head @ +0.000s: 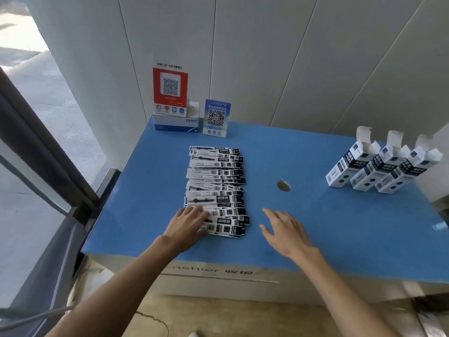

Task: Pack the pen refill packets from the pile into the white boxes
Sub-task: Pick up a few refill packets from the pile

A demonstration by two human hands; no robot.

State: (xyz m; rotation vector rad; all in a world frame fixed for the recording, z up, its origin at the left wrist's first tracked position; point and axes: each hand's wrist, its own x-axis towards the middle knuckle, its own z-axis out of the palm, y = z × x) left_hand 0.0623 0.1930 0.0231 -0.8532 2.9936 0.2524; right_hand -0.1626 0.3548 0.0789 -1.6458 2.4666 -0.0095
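Fingers (194, 211) of the left hand (188, 227) lie straight on the packets (215, 188); right hand (285, 231) spread.
Blue counter (315, 227), white panelled wall; three open white boxes (379, 166) at right edge.

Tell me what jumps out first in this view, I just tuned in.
A long spread of black-and-white refill packets runs down the middle of the blue table, with the left hand resting on its near end. The right hand hovers open beside it. Three white boxes lie at the far right with flaps open.
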